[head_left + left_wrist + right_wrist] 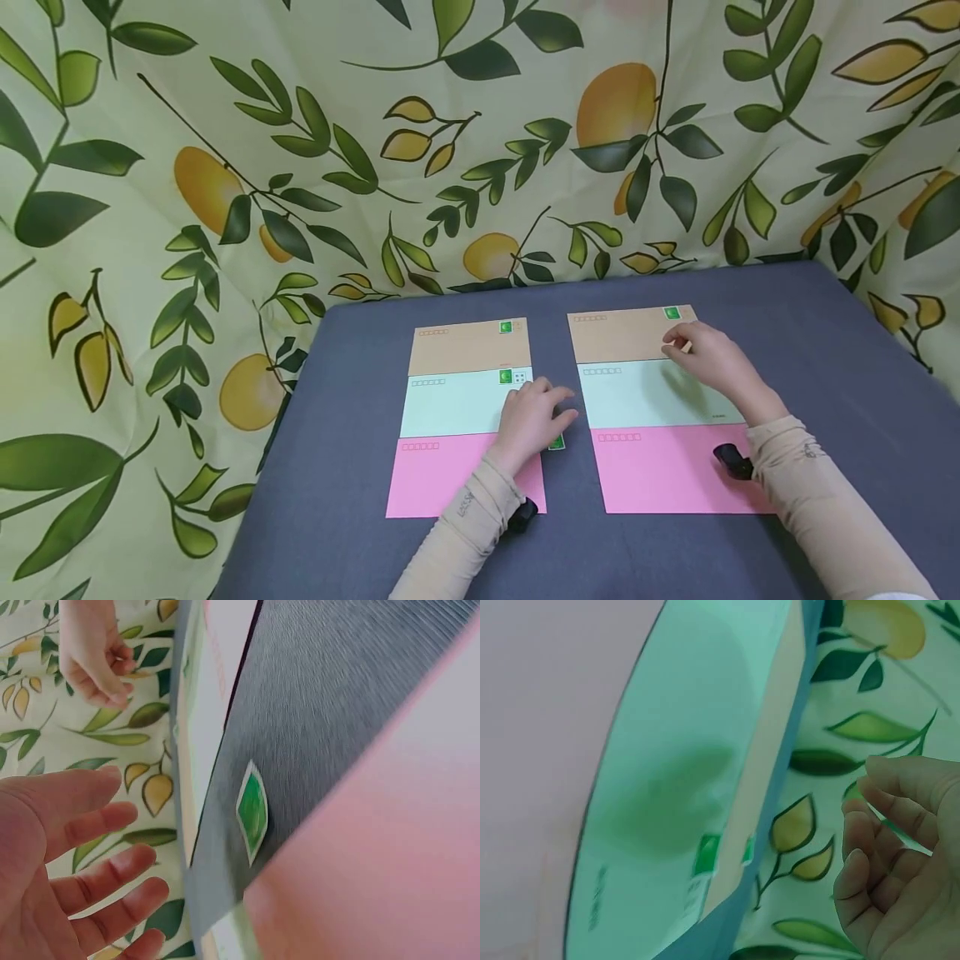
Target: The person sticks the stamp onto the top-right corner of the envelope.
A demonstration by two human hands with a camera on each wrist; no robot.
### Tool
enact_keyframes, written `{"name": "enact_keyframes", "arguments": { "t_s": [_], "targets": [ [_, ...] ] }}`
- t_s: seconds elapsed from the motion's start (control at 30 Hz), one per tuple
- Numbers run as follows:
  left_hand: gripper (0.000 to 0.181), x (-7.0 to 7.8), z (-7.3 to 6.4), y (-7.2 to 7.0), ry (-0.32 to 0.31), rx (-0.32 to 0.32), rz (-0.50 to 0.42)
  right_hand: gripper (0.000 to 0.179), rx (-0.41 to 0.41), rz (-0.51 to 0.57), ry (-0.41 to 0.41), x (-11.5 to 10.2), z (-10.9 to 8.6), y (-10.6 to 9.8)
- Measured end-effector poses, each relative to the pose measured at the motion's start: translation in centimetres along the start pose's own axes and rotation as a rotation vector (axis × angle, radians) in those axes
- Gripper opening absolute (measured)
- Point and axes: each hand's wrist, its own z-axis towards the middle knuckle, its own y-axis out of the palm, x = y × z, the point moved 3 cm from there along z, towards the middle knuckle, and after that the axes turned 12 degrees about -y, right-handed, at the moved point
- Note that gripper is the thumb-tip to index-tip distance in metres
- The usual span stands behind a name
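Observation:
My left hand (531, 421) is over the right part of the left envelope column, its fingers loosely spread and holding nothing. By its thumb, a loose green stamp (557, 442) lies on the table, plain in the left wrist view as a green stamp (253, 814). My right hand (705, 354) hovers over the right column, fingers loosely bent, nothing visible between them. Below it are a brown envelope (615, 337) bearing a green stamp (672, 313) and a light blue envelope (637, 396). The right wrist view shows a green stamp (706, 855) on the blue envelope, hidden by my hand from above.
In the left column, a brown envelope (457, 350) and a light blue envelope (450, 407) carry stamps at their upper right, above a pink envelope (442, 479). Another pink envelope (660, 479) ends the right column. Behind the dark table (337, 500) hangs a leaf-patterned cloth (360, 217).

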Motion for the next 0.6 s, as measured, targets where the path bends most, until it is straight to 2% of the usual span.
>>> {"name": "enact_keyframes", "arguments": {
  "t_s": [0.13, 0.33, 0.47, 0.6],
  "targets": [
    [0.026, -1.0, -0.5, -0.8, 0.005, 0.027, -0.010, 0.021, 0.027, 0.009, -0.050, -1.6, 0.2, 0.2],
    [0.026, -2.9, -1.5, -1.8, -0.019, 0.039, -0.018, 0.015, 0.090, 0.030, -0.138, -4.6, 0.1, 1.1],
    [0.025, -4.2, -2.2, -2.3, -0.024, 0.056, -0.010, 0.013, 0.109, 0.050, -0.170, -6.5, -0.2, 1.9],
    [0.024, -5.6, -3.1, -2.9, -0.028, 0.103, -0.013, 0.013, 0.100, 0.074, -0.182, -8.1, -0.5, 2.9]
  ]
}}
